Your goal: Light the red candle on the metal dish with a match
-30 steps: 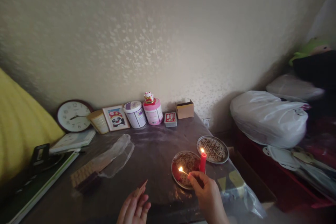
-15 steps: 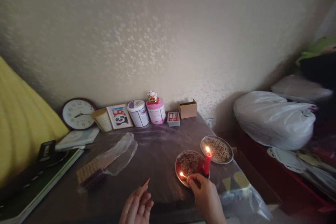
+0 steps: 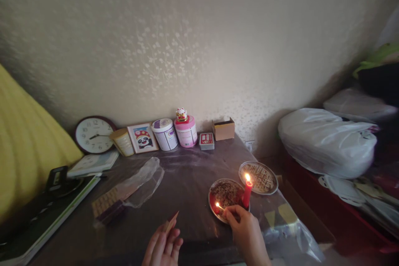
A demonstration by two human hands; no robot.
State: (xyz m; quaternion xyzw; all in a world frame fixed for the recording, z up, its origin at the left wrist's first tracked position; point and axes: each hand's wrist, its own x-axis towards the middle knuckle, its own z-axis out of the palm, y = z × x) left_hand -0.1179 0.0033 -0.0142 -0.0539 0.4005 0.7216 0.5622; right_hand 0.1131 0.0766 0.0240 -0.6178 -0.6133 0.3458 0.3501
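My right hand [image 3: 246, 232] pinches a burning match [image 3: 220, 206] low over the near metal dish [image 3: 225, 196], its small flame just above the dish's contents. A lit red candle [image 3: 247, 191] stands at that dish's right side, right beside my fingers. My left hand [image 3: 163, 246] is at the table's front edge and holds a small flat matchbox [image 3: 171, 221] between its fingers. A second metal dish [image 3: 258, 177] lies just behind the candle.
A dark table [image 3: 187, 183] carries a plastic bag [image 3: 140, 181] over a flat packet, a round clock [image 3: 93, 135], a panda picture, tubs, a small red box and a cardboard box along the wall. White plastic bags [image 3: 327, 139] are piled at right; a yellow cushion is at left.
My right hand has lowered the burning match from beside the candle flame down onto the near dish, and the match flame has shrunk. My left hand stays put.
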